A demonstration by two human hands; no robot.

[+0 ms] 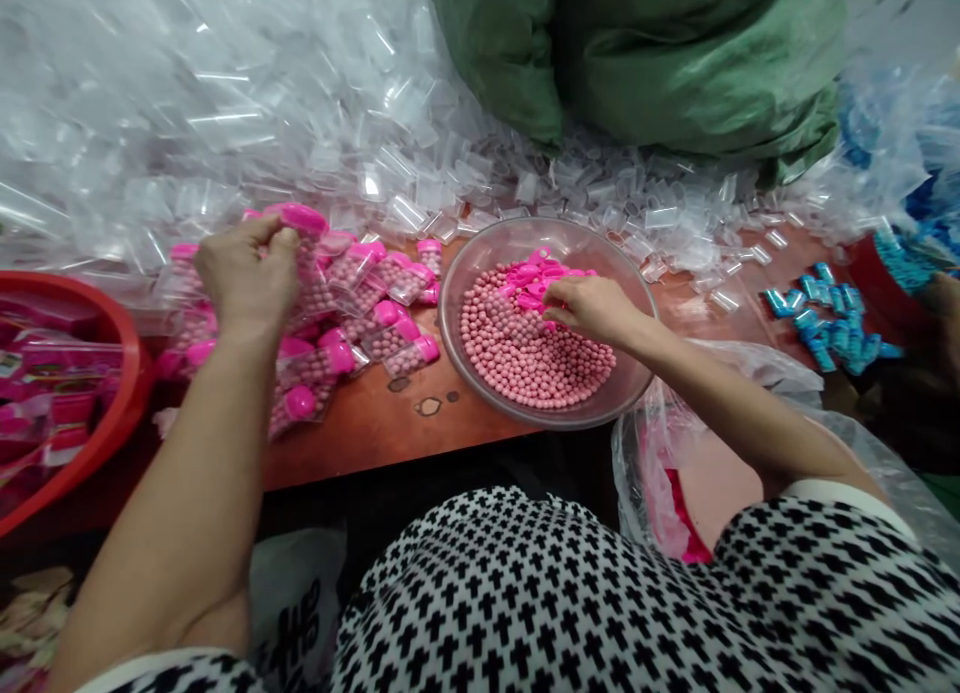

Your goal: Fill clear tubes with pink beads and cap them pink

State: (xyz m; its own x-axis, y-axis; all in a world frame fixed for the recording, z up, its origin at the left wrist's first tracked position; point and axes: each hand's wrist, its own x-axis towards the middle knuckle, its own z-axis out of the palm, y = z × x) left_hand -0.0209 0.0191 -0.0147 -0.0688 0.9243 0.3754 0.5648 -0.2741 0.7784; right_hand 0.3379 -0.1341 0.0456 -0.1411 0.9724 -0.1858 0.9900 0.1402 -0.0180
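My left hand (pixel 251 273) is closed at the left, its thumb and fingers pinching a clear container with a bright pink cap (pixel 296 216). Below and around it lies a pile of pink-capped containers (pixel 360 278) filled with pink beads. My right hand (pixel 592 308) reaches into a clear plastic bowl (pixel 646 373), with its fingers curled together on a heap of pink plastic caps (pixel 536 273). These caps rest on loose round pink beads (pixel 525 373) that fill the bowl's bottom. The right fingertips are partly hidden among the caps.
Empty clear containers (pixel 262 103) are heaped along the back, beside a green cloth sack (pixel 675 63). A red basin (pixel 135 373) of pink packets stands left. Blue containers (pixel 832 313) and another person's hand (pixel 941 298) are at right. The brown tabletop (pixel 397 423) ends near my body.
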